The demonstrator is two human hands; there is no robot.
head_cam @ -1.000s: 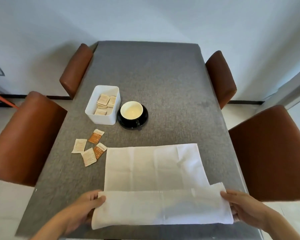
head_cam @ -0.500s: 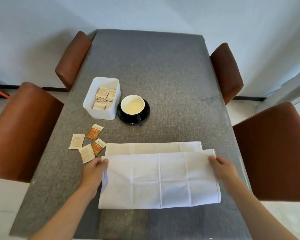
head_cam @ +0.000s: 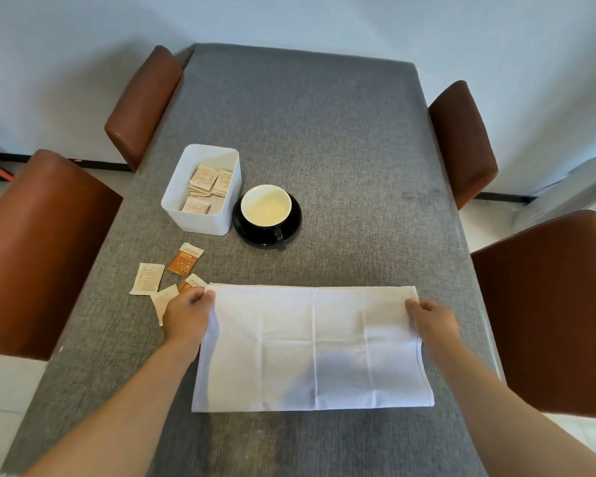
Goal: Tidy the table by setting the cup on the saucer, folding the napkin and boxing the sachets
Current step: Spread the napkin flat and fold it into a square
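Note:
A white napkin (head_cam: 312, 346) lies folded in half on the grey table (head_cam: 324, 149), its far edges lined up. My left hand (head_cam: 188, 316) pinches its far left corner and my right hand (head_cam: 432, 320) pinches its far right corner. Beyond it a cream-lined cup (head_cam: 266, 210) stands on a black saucer (head_cam: 291, 232). Left of the cup is a white box (head_cam: 186, 208) holding several sachets (head_cam: 207, 185). Several loose sachets (head_cam: 167, 275) lie on the table by my left hand, one partly under it.
Brown chairs flank the table: two on the left (head_cam: 38, 249) (head_cam: 141, 101) and two on the right (head_cam: 551, 304) (head_cam: 461, 139). A pale wall lies behind the far table end.
Both hands carried the napkin's near edge forward over the rest of the cloth until it met the far edge, so the napkin now lies doubled.

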